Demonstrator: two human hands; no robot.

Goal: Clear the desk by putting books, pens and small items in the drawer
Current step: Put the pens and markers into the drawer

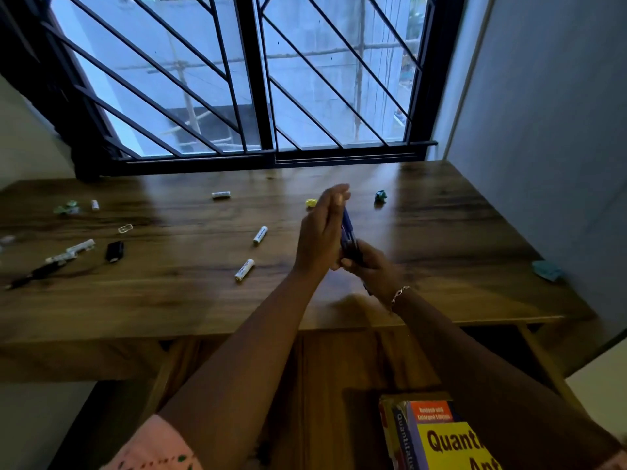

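Pens (347, 228): a blue bundle held over the surface (441, 232), right of centre, not yet in the drawer. Blurred, so I can't count them.

Right hand (371, 268): fingers curled round the bundle's lower end. Left hand (320, 232): flat against the bundle, fingers straight and pressed together, not wrapping it.

Drawer (339, 361) is open at 6 o'clock from the hands. Books (437, 435) are stacked in its right part.

Risks as I read it:
- The bundle is gripped at one end only. If the left palm comes off before the right tightens, the pens likely fan out and drop onto the surface or past the drawer's side.
- Pens laid on top of the books may roll off. The bare drawer bottom at 6–7 o'clock looks safer.
- The near battery (244, 269) at 8 o'clock and the second battery (260, 235) at 9 o'clock are round and loose. A forearm sweep could roll them over the front edge.
- The yellow item (311, 202) at 11 o'clock, the green item (380, 196) at 1 o'clock and the teal item (548, 270) at 3 o'clock by the wall are small and dim, so easy to miss.
- The black pen (37, 273) far out at 9 o'clock needs a long reach.
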